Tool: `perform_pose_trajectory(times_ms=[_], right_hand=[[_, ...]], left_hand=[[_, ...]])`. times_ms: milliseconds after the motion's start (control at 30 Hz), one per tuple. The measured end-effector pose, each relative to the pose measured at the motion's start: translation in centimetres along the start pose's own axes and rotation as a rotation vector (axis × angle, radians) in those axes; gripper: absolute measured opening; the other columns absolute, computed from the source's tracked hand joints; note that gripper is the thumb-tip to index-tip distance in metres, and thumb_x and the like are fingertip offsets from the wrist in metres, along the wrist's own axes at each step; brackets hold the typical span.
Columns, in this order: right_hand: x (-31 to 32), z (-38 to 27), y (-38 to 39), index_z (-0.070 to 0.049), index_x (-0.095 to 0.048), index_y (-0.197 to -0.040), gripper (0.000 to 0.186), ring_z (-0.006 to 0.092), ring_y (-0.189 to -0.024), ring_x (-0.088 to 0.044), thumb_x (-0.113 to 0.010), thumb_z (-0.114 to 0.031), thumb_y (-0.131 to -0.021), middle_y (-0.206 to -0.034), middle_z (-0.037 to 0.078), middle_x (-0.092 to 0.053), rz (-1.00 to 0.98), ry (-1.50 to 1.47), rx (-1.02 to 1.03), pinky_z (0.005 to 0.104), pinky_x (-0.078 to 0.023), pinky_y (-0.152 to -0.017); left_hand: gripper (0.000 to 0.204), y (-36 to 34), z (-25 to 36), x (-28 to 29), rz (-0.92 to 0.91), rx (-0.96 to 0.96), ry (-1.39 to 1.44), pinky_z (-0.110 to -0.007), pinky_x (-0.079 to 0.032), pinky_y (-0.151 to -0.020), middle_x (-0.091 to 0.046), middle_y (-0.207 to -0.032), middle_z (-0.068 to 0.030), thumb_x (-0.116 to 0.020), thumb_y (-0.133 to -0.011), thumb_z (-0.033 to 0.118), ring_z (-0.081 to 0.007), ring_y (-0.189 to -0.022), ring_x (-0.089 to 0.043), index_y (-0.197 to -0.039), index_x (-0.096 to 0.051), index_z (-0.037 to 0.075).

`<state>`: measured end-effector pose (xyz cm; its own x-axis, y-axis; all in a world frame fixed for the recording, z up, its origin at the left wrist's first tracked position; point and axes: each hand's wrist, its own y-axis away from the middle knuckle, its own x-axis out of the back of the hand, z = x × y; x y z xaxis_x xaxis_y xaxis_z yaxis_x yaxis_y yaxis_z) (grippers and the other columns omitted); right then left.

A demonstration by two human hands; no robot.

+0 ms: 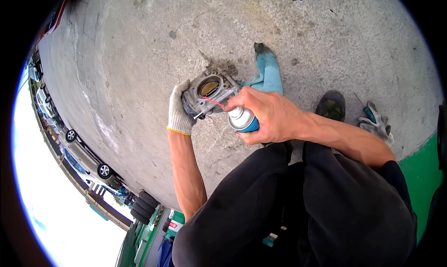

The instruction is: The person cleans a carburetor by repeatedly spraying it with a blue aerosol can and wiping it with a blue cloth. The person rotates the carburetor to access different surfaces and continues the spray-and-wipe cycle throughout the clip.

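A metal throttle body [209,87], with a round bore and a brownish plate inside, is tilted up just above the concrete. My left hand [179,109], in a white knit glove with a yellow cuff edge, grips its left side. My bare right hand [274,118] is wrapped around a blue and silver spray can [241,120]. From the can's top a thin red straw [213,101] points to the lower edge of the bore. A light-blue cloth [269,74] with a dark, dirty end lies just beyond my right hand.
Dark stains mark the concrete [139,57] beyond the throttle body. My shoe [331,106] stands right of the cloth. Farther right lie a grey work glove [381,128] and a thin-shafted tool [370,113]. Stacked tyres [144,206] and parked cars [84,160] are at the left.
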<state>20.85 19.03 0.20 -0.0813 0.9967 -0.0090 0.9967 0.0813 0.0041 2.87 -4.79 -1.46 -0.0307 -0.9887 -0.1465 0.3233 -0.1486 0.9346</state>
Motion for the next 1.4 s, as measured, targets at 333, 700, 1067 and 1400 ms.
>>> perform_pose_trajectory(times_ms=[333, 700, 1067, 1400], right_hand=[[-0.5, 0.5, 0.1, -0.017, -0.056, -0.130, 0.061, 0.0329, -0.083, -0.069, -0.085, -0.019, -0.077, -0.102, 0.010, -0.061, 0.069, -0.014, 0.049, 0.0423, -0.058, -0.071], [0.1, -0.6, -0.2, -0.014, -0.054, -0.133, 0.061, 0.0318, -0.093, -0.070, -0.081, -0.018, -0.079, -0.112, 0.011, -0.064, -0.004, -0.155, -0.017, 0.0422, -0.056, -0.076], [0.3, -1.0, -1.3, -0.012, -0.050, -0.134, 0.062, 0.0348, -0.096, -0.069, -0.078, -0.021, -0.079, -0.119, 0.015, -0.066, -0.123, -0.303, -0.115, 0.0444, -0.055, -0.080], [0.1, -1.3, -2.0, -0.012, -0.050, -0.134, 0.063, 0.0339, -0.090, -0.070, -0.078, -0.022, -0.079, -0.117, 0.015, -0.067, -0.172, -0.324, -0.140, 0.0440, -0.055, -0.075]], left_hand=[[0.046, 0.5, 0.4, 1.5, -0.050, 0.110, -0.039, -0.046, -0.064, -0.091, -0.073, -0.123, -0.0220, -0.054, -0.101, 0.026, -0.0344, -0.106, -0.074, -0.132, -0.062, -0.006], [0.048, 5.0, 0.4, 1.2, 0.167, -0.666, -0.420, -0.033, -0.057, -0.086, -0.067, -0.106, -0.0119, -0.074, -0.079, 0.008, -0.0200, -0.091, -0.067, -0.123, -0.058, -0.002], [0.058, 7.0, 0.0, 3.1, 0.175, -0.831, -0.626, -0.039, -0.054, -0.101, -0.064, -0.123, -0.0137, -0.083, -0.074, 0.015, -0.0264, -0.113, -0.067, -0.125, -0.057, 0.000], [0.054, 8.6, 0.1, 1.9, 0.288, -1.013, -0.954, -0.040, -0.046, -0.107, -0.059, -0.116, -0.0104, -0.084, -0.068, 0.014, -0.0237, -0.113, -0.058, -0.113, -0.057, 0.002]])
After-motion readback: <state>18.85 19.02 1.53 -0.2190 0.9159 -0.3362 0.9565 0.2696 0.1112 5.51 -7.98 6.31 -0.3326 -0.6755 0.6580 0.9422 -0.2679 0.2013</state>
